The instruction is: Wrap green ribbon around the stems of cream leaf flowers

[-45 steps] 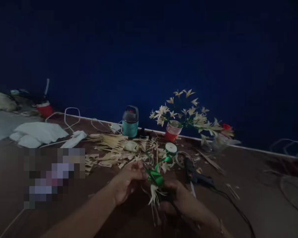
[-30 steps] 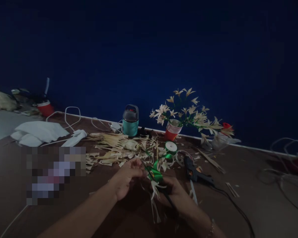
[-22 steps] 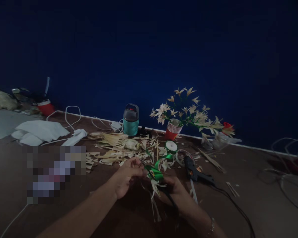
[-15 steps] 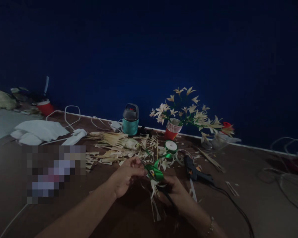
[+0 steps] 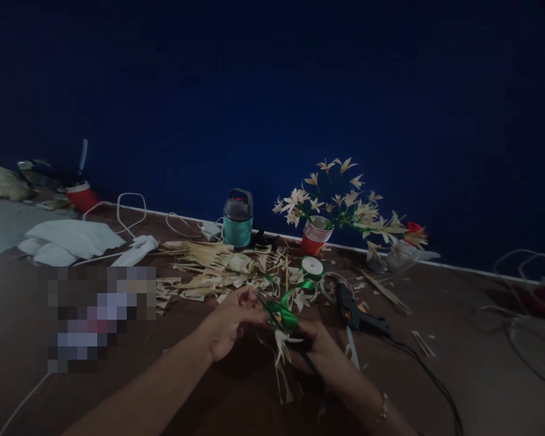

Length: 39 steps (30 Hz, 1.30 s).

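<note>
My left hand (image 5: pixel 231 321) is closed in a pinch at the end of a shiny green ribbon (image 5: pixel 289 318). The ribbon loops back to its white-faced spool (image 5: pixel 312 267) on the table. My right hand (image 5: pixel 322 351) is wrapped around what look like dark scissors, their thin blades (image 5: pixel 266 304) pointing toward my left fingertips and a black handle showing below the palm. Between the hands hangs a pale husk flower (image 5: pixel 281 348) with loose strips beneath it; which fingers hold it is hidden.
A black glue gun (image 5: pixel 361 315) with its cord lies right of my hands. Dry husk pieces (image 5: pixel 204 260) spread ahead. Behind stand a teal jar-like container (image 5: pixel 238 230) and red cups (image 5: pixel 315 239) holding husk flowers (image 5: pixel 366 212). White cloth (image 5: pixel 75 239) lies left.
Hardly anything differs. Both hands keep their places, the dark blades shift slightly against the green ribbon, and the view moves a little.
</note>
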Motion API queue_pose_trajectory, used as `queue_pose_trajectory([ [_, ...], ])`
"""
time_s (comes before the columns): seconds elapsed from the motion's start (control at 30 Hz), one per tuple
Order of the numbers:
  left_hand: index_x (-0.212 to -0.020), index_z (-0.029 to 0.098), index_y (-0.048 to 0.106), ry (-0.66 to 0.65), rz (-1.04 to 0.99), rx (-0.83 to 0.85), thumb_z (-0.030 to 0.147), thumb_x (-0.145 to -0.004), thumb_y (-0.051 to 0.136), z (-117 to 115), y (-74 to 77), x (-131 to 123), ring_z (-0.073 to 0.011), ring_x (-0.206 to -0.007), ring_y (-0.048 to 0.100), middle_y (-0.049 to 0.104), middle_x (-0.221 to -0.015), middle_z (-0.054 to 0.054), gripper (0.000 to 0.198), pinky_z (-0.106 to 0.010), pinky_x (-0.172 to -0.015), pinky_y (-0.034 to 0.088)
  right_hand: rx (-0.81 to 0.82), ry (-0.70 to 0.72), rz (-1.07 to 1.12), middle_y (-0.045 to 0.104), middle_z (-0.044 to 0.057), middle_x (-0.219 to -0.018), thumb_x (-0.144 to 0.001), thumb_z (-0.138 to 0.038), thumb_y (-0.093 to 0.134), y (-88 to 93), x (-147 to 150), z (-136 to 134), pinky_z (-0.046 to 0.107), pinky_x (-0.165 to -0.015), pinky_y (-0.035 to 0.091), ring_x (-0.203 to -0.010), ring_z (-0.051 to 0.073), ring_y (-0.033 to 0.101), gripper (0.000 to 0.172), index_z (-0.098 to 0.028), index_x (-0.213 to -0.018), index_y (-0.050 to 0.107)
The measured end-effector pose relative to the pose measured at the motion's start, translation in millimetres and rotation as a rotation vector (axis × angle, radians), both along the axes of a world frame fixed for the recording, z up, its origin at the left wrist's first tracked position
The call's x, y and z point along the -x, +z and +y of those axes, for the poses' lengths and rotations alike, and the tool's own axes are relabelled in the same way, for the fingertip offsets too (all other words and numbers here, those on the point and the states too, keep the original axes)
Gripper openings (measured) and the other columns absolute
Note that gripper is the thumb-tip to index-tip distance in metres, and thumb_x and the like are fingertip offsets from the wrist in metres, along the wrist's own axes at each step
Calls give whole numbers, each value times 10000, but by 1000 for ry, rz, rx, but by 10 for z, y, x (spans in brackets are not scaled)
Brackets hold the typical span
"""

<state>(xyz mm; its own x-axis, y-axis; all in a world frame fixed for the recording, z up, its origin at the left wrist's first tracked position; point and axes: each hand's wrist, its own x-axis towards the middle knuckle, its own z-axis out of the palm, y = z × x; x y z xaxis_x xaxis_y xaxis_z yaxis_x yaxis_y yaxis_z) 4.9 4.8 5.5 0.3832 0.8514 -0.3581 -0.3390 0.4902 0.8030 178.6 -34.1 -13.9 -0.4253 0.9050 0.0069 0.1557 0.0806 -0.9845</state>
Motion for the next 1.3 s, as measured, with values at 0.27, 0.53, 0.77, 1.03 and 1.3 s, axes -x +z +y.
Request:
queue_pose_trajectory([
  [0.27, -596, 171, 429, 5, 0, 6, 15, -465, 656, 4, -62, 1, -22, -443, 413, 490, -535, 83, 304, -131, -410, 266, 39, -8, 48, 575, 8, -688, -635, -361, 700, -10, 24, 3, 226, -610, 428, -653, 137, 481, 290, -129, -807, 673],
  [0.53, -625, 160, 504, -26, -33, -7, 32, -481, 693, -11, -90, -12, -65, -508, 498, 530, -535, 70, 270, -172, -509, 371, 158, -85, -8, 499, -33, -594, -548, -337, 751, -57, 32, -20, 185, -524, 369, -543, 86, 414, 298, -120, -690, 605],
  [0.77, -601, 155, 503, -42, -26, -23, 31, -476, 695, -1, -58, -3, -62, -497, 489, 531, -519, 61, 261, -175, -519, 367, 134, -107, -32, 458, -44, -551, -548, -357, 739, -35, 14, 0, 180, -488, 345, -506, 71, 367, 290, -124, -610, 578],
  [1.03, -614, 173, 481, -25, -6, 18, 30, -451, 685, -18, -35, -19, -62, -476, 472, 487, -505, 89, 298, -189, -501, 357, 147, -77, -26, 512, -26, -596, -529, -317, 752, -18, 28, 13, 196, -540, 379, -547, 95, 435, 271, -128, -644, 595],
  [1.3, -616, 174, 475, -41, -29, 12, 33, -453, 690, -13, -75, -10, -61, -481, 467, 484, -511, 87, 304, -188, -506, 349, 108, -87, -49, 548, -16, -628, -559, -264, 727, -67, 13, 7, 190, -534, 388, -560, 97, 452, 218, -127, -690, 620],
])
